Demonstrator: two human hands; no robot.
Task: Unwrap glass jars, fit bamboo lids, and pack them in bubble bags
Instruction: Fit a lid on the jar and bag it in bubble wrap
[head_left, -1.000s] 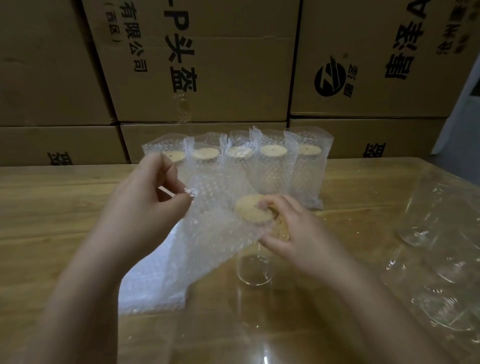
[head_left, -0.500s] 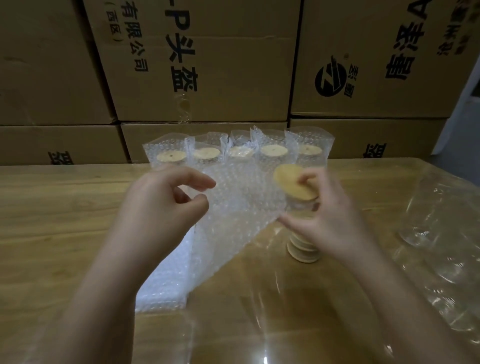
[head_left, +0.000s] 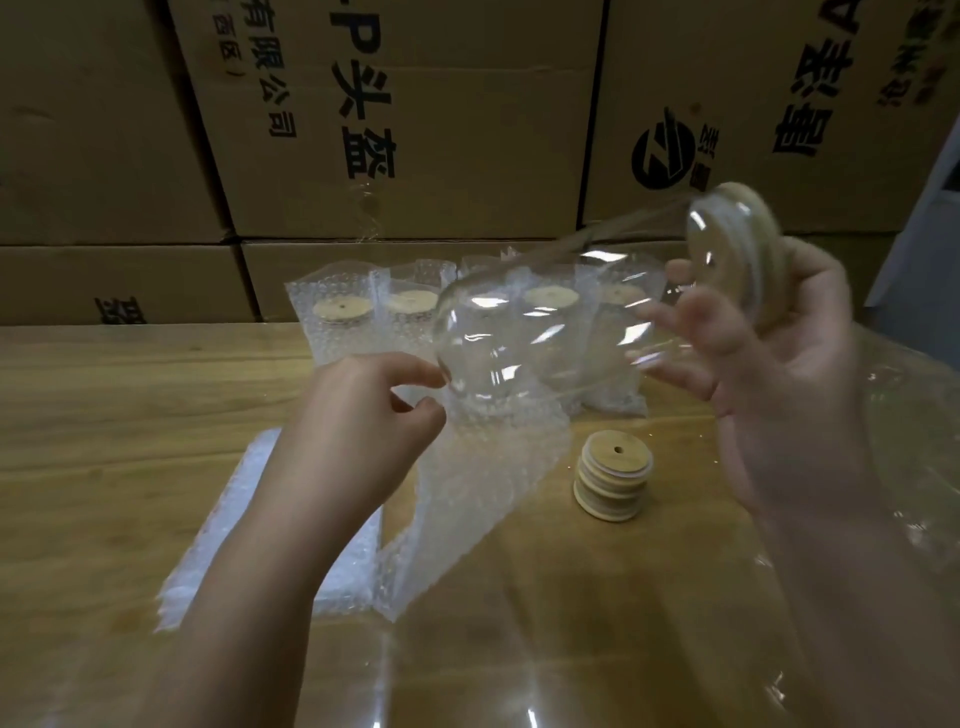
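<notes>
Glass jar (head_left: 545, 332), bamboo lid (head_left: 756, 218) fitted, hangs tilted on its side above the table (head_left: 104, 415). I see the right hand (head_left: 779, 395) gripping it near the lid end, its base just beside the left hand (head_left: 358, 431), which pinches the mouth of a bubble bag (head_left: 483, 483). Spare lids (head_left: 613, 480) sit stacked beside the bag; packed jars (head_left: 343, 312) stand behind.

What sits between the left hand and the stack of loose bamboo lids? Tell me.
The bubble bag, pinched by the left hand, hangs between it and the lid stack, seen in the head view.
</notes>
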